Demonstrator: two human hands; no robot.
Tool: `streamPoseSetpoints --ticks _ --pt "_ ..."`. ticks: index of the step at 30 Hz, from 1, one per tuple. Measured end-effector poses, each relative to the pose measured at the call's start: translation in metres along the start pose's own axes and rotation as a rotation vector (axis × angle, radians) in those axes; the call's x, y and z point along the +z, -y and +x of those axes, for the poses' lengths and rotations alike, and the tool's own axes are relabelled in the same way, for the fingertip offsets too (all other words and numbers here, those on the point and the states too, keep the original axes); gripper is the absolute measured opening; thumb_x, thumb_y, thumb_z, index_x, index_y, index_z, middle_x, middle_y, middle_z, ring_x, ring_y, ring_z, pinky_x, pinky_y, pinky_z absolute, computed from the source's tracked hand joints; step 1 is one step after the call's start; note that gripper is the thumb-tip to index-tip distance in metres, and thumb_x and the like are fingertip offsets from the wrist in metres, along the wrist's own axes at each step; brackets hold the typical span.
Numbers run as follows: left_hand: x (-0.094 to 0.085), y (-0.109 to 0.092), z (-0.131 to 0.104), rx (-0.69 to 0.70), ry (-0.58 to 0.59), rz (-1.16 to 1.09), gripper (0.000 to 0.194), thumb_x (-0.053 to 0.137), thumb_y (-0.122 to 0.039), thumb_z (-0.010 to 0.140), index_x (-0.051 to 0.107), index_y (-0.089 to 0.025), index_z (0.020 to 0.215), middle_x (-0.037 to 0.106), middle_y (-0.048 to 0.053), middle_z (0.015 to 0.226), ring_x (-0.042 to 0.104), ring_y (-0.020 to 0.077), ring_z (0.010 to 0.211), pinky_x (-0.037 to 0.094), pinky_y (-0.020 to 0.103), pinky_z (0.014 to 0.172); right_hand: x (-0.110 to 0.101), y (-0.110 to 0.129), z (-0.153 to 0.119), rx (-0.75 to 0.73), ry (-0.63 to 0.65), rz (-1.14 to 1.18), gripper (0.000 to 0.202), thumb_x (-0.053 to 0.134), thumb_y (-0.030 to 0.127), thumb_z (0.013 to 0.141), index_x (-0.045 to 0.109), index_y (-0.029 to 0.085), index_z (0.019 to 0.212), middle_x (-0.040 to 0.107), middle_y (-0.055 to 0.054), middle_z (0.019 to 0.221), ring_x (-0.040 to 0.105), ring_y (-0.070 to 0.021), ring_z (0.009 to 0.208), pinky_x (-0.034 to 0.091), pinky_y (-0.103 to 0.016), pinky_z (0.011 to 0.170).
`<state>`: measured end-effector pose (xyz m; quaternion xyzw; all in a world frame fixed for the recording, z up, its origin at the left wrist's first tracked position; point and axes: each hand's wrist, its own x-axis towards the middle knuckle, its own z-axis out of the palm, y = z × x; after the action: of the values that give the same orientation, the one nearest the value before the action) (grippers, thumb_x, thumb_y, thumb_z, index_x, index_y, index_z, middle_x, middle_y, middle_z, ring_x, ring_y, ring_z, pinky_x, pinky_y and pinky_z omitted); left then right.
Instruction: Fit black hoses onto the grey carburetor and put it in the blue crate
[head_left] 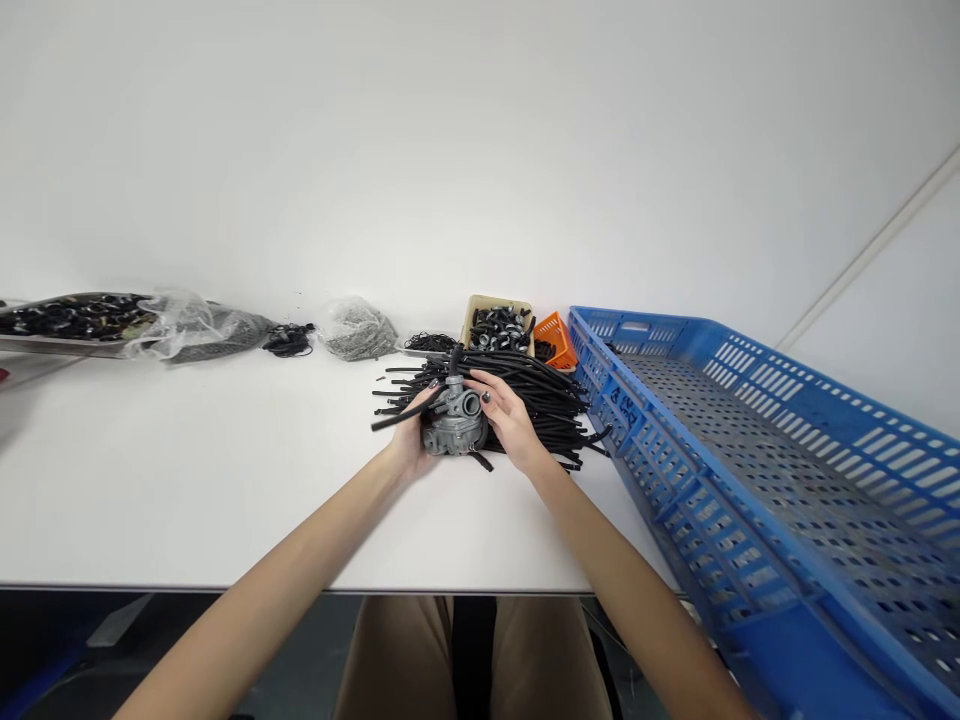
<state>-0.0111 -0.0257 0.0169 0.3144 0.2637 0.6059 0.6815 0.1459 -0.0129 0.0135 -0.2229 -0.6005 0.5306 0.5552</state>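
A grey metal carburetor is held up between my two hands above the white table. My left hand grips its left side, with the thumb near the top. Around its right side curls my right hand, fingers on the body beside the round bore. A black rubber hose sticks out to the left from the carburetor, and a short black piece points down below it. Behind and to the right lies a wide pile of black rubber hoses, partly hidden by my right hand.
A large blue plastic crate stands along the right. At the back are a cream bin of small black and metal parts, an orange basket, a clear bag of small parts, black rings and a long tray at far left.
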Motion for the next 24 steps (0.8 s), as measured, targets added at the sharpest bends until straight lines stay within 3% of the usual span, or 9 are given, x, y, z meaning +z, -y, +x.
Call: streamPoseSetpoints --ticks 4,9,14,21,24 --pt "-0.003 0.001 0.001 0.039 0.035 0.056 0.032 0.078 -0.039 0.071 0.067 -0.019 0.094 0.069 0.006 0.089 0.066 0.0269 0.08 0.056 0.036 0.07 0.0 -0.002 0.002 -0.013 -0.014 0.018 0.06 0.079 0.057 0.079 0.058 0.021 0.122 0.061 -0.012 0.129 0.052 -0.0292 0.127 0.039 -0.042 0.112" --pt "-0.005 0.002 0.002 0.168 0.113 0.121 0.046 0.086 -0.04 0.064 0.067 -0.019 0.1 0.068 0.005 0.092 0.065 0.0225 0.079 0.054 0.03 0.069 0.004 -0.001 0.001 0.003 -0.027 0.026 0.058 0.076 0.057 0.082 0.056 0.021 0.124 0.061 -0.012 0.13 0.053 -0.0282 0.126 0.041 -0.041 0.11" --pt "-0.007 0.0 0.005 0.272 0.017 0.197 0.048 0.087 -0.04 0.063 0.063 -0.021 0.099 0.067 0.002 0.087 0.063 0.0197 0.073 0.051 0.028 0.068 0.009 0.002 -0.001 0.012 0.031 -0.023 0.072 0.076 0.059 0.081 0.047 0.022 0.135 0.056 -0.012 0.135 0.053 -0.0276 0.126 0.043 -0.041 0.108" --pt "-0.009 -0.005 0.007 0.403 -0.096 0.312 0.047 0.087 -0.043 0.064 0.063 -0.021 0.097 0.067 0.002 0.087 0.062 0.0182 0.073 0.049 0.025 0.067 0.011 0.003 -0.005 0.031 0.232 -0.047 0.096 0.083 0.051 0.077 0.027 0.028 0.152 0.028 -0.008 0.156 0.029 -0.026 0.143 0.041 -0.038 0.11" --pt "-0.008 -0.005 0.007 0.424 -0.096 0.352 0.045 0.086 -0.044 0.066 0.063 -0.021 0.097 0.067 0.002 0.087 0.062 0.0179 0.073 0.05 0.025 0.067 0.009 0.001 -0.006 0.042 0.268 -0.031 0.1 0.083 0.047 0.077 0.022 0.03 0.155 0.022 -0.006 0.159 0.027 -0.0258 0.144 0.039 -0.039 0.112"
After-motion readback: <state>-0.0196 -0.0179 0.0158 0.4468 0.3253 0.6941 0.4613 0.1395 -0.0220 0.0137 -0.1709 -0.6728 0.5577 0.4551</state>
